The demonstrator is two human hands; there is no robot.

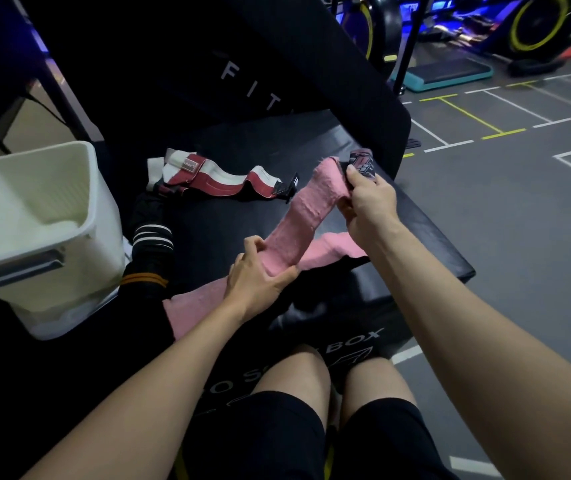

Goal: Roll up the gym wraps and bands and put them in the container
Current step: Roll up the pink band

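A long pink wrap stretches across the black soft box. My right hand pinches its far end, by a dark printed tab. My left hand grips the wrap lower down, and the rest trails toward me. A red and white wrap lies unrolled farther back. A black wrap with white and orange stripes lies on the left. The white container stands at the left, beside the box.
A black padded bench back with white letters rises behind the box. Grey gym floor with painted lines lies to the right. A teal step platform and exercise bikes stand in the far background. My knees are below.
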